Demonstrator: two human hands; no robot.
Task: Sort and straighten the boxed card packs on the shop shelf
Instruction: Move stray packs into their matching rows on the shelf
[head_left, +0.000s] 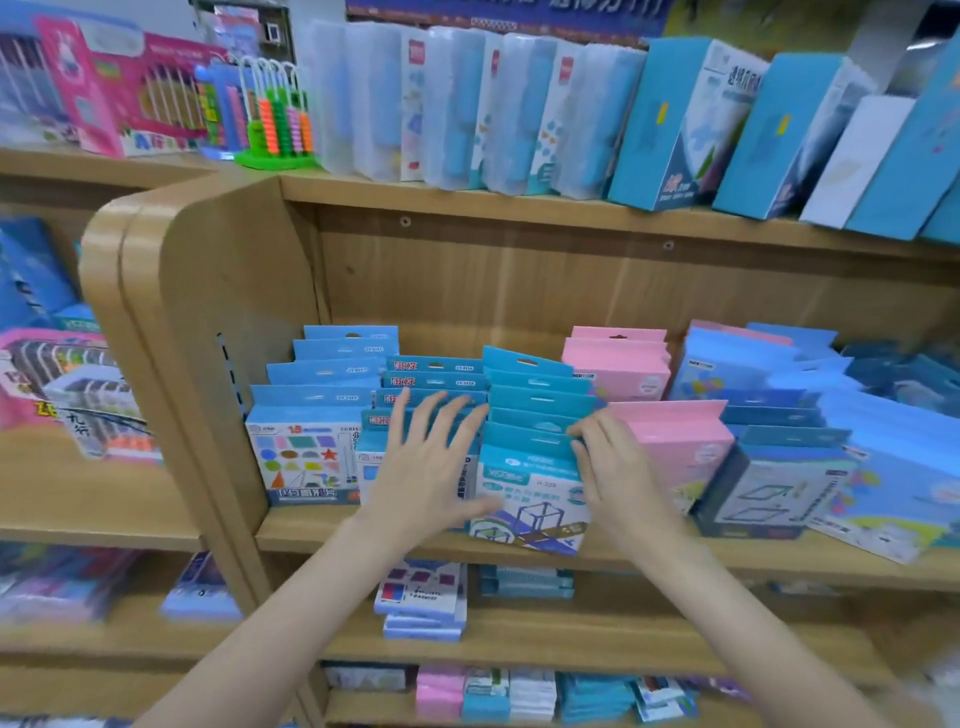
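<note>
- On the middle shelf (649, 558), your right hand (615, 467) pinched the front teal pack (530, 499) by its right edge; that pack stood at the shelf's lip.
- Your left hand (426, 467) hung released, fingers spread over the neighbouring blue row (431, 384).
- A careless tug might have tipped it off, or toppled the leaning pink pack (680, 441) beside it.

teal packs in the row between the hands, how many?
5 teal packs show, ranked front to back: the front one with the cube drawing under the right hand, four header tabs stepping up behind it. More may be hidden further back.
</note>
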